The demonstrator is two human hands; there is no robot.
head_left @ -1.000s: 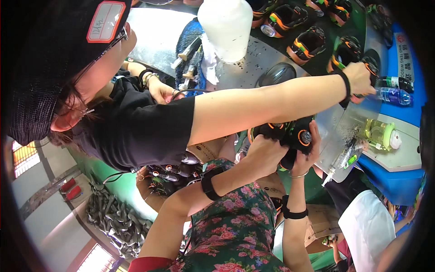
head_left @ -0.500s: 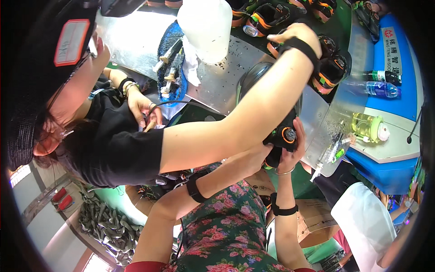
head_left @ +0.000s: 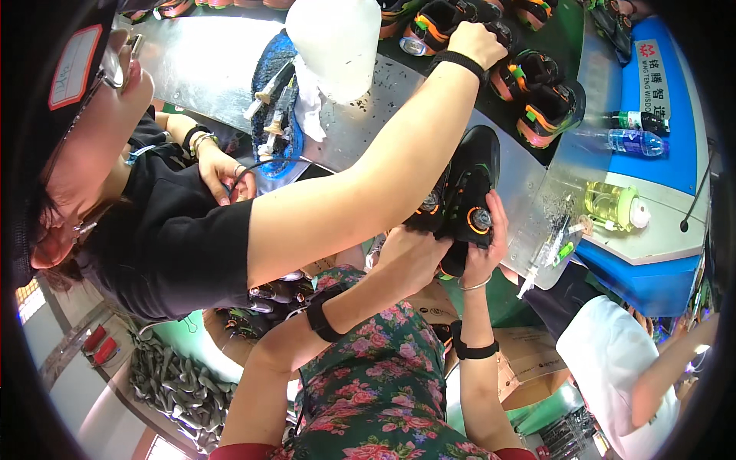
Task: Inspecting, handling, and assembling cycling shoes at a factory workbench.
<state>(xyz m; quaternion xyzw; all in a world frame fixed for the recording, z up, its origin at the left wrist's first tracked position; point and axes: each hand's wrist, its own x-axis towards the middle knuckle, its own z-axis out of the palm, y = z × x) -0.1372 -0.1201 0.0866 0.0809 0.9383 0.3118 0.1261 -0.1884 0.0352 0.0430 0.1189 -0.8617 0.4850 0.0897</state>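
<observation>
A pair of black shoes is held side by side over the metal table edge, toes pointing away. My right hand (head_left: 485, 249) wraps the right side of the right-hand shoe (head_left: 468, 184), beside its round orange-ringed dial. At the heel end of the left-hand shoe (head_left: 431, 201), my left hand (head_left: 418, 257) is closed with its fingers curled. The co-worker's arm (head_left: 345, 195) crosses in front and hides part of that left-hand shoe. Beyond, the co-worker's closed hand (head_left: 479, 44) is at the shoes on the green belt.
Several black and orange shoes (head_left: 548, 111) stand on the belt. A white container (head_left: 333, 50) and a blue tray (head_left: 264, 84) with syringe-like tubes sit at the far left. Bottles (head_left: 638, 142) and a yellow-green cup (head_left: 616, 207) are at the right; a syringe (head_left: 537, 268) lies on the table corner.
The co-worker's arm has shifted left and its hand has closed among the belt's shoes. More of the held pair now shows, and the view has moved slightly.
</observation>
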